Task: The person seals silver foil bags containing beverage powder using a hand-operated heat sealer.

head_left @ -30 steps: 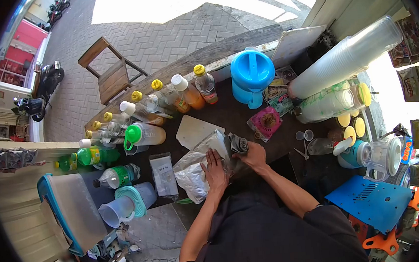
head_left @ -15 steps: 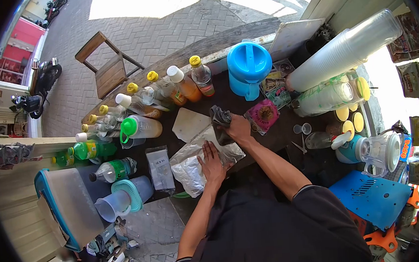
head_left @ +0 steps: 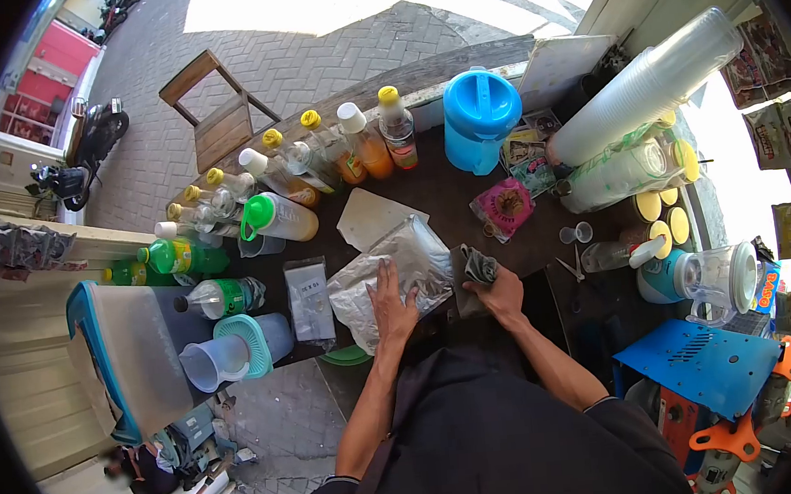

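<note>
My left hand [head_left: 393,310] lies with its fingers stretched out on a crumpled silvery plastic bag [head_left: 429,255] on the dark tabletop. My right hand [head_left: 501,294] is closed around a bunched grey cloth [head_left: 479,266], just right of the bag. Part of the cloth hangs down beside the bag's right edge. A pale flat sheet [head_left: 374,215] lies beyond the bag and partly under it. Left of the bag is a clear packet [head_left: 309,300] with a printed label.
Bottles [head_left: 364,143] line the far edge, left of a blue pitcher [head_left: 481,121]. A pink packet [head_left: 504,209], scissors [head_left: 572,268] and stacked plastic cups [head_left: 643,88] are to the right. A storage box [head_left: 140,360] and a measuring jug [head_left: 214,364] stand left. A blender [head_left: 719,282] stands far right.
My right hand has drawn the cloth back toward me and off the bag's far side, to its right. My left hand stays on the bag. The view has shifted slightly.
</note>
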A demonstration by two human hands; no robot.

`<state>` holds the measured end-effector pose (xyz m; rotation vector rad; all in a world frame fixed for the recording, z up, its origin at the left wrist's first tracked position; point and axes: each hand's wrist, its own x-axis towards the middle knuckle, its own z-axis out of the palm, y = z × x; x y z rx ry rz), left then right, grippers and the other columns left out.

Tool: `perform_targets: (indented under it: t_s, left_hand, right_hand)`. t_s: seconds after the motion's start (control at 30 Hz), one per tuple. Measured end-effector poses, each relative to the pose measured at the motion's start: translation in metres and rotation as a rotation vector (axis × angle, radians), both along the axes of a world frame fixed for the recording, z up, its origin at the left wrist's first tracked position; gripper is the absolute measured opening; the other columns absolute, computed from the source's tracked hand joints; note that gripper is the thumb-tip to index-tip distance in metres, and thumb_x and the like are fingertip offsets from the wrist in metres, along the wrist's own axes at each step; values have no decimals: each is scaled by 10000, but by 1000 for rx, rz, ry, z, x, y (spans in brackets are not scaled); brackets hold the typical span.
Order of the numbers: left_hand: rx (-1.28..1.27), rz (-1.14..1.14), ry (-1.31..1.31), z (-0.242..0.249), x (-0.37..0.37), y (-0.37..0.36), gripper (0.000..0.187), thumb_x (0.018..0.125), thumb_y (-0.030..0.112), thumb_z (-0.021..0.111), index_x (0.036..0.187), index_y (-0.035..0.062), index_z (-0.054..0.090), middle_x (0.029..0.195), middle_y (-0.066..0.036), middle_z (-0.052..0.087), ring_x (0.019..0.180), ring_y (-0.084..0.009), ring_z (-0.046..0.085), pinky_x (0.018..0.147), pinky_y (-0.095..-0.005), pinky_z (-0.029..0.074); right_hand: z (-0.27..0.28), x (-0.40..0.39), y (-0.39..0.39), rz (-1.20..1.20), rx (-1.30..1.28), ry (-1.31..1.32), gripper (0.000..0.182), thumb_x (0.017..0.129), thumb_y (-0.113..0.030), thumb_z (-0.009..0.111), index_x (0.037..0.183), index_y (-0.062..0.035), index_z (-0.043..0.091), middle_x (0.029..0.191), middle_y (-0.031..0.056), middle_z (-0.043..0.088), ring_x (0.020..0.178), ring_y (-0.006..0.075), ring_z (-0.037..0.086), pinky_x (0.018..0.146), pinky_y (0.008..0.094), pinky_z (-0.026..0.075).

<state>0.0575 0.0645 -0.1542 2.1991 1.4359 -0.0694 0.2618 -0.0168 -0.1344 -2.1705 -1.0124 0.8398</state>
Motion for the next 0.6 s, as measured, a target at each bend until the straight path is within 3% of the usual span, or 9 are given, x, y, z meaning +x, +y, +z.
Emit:
perform_targets:
  t_s: [0.07, 0.13, 0.17, 0.23, 0.27, 0.33, 0.43, 0.47, 0.6]
  left_hand:
    - [206, 387, -400, 20, -38, -14, 702, 801, 201, 664, 1357, -44, 313, 1376, -235, 383, 1296, -383, 340, 1061, -518, 263]
    - [360, 763, -262, 15, -73, -33, 621, 808, 233, 689, 1271, -47, 383, 1250, -243, 479, 1190, -360, 447, 1010, -464, 344]
    - [362, 767, -262, 14, -85, -40, 621, 808, 233, 689, 1271, -47, 383, 1250, -243, 479, 1190, -360, 447, 1010, -464, 344]
    - [-213, 1219, -374, 9, -102, -51, 625, 802, 284, 728, 1222, -53, 411, 1197, -243, 506, 1098, -307, 530, 864, -407, 468]
    - [-209, 1225, -374, 7, -107, -58, 625, 802, 284, 728, 1222, -53, 411, 1197, -243, 506, 1098, -307, 530, 864, -407, 468]
    - [-629, 1241, -597, 0, -112, -72, 664, 769, 324, 769, 1186, -78, 446, 1115, -219, 571, 967, -231, 601, 694, -315, 509]
    - [-475, 1069, -677, -27, -119, -86, 604, 763, 283, 779, 1145, -85, 491, 966, -174, 638, 807, -196, 641, 615, -259, 497]
    - [-415, 1126, -732, -31, -116, -87, 419, 773, 182, 750, 1040, -89, 573, 798, -115, 656, 675, -146, 614, 590, -237, 464]
    - [-404, 1100, -700, -38, -124, -85, 248, 767, 68, 696, 945, -87, 621, 721, -68, 636, 596, -98, 551, 542, -212, 403]
  right_hand:
    - [4, -8, 1, -46, 65, 16, 445, 668, -263, 771, 1034, -58, 622, 887, 133, 679, 827, 342, 648, 700, 399, 505]
    - [3, -18, 1, -91, 125, 27, 491, 660, -293, 795, 1049, -47, 623, 892, 141, 686, 838, 332, 656, 710, 387, 505]
    - [-1, -29, 4, -67, 186, 157, 489, 646, -279, 806, 1032, -40, 622, 895, 145, 683, 843, 330, 655, 716, 385, 502]
    - [-6, -51, 11, -33, 249, 288, 488, 631, -265, 817, 1014, -34, 622, 897, 149, 679, 847, 328, 655, 722, 383, 500]
    - [-8, -66, 13, 79, 261, 311, 500, 615, -255, 826, 1008, -27, 617, 894, 156, 674, 851, 329, 651, 730, 383, 497]
    - [-7, -96, 16, 292, 248, 327, 503, 605, -247, 836, 998, -27, 612, 896, 154, 661, 857, 319, 643, 738, 377, 492]
    - [-34, -141, 17, 463, 170, 292, 469, 601, -263, 825, 922, -22, 583, 855, 175, 633, 857, 368, 619, 719, 410, 477]
    - [-31, -150, 20, 469, 111, 208, 461, 611, -271, 815, 907, -19, 566, 863, 182, 632, 863, 379, 615, 715, 424, 477]
    - [-29, -152, 31, 497, -90, -35, 434, 642, -280, 781, 882, -25, 525, 891, 194, 631, 854, 385, 617, 699, 459, 484]
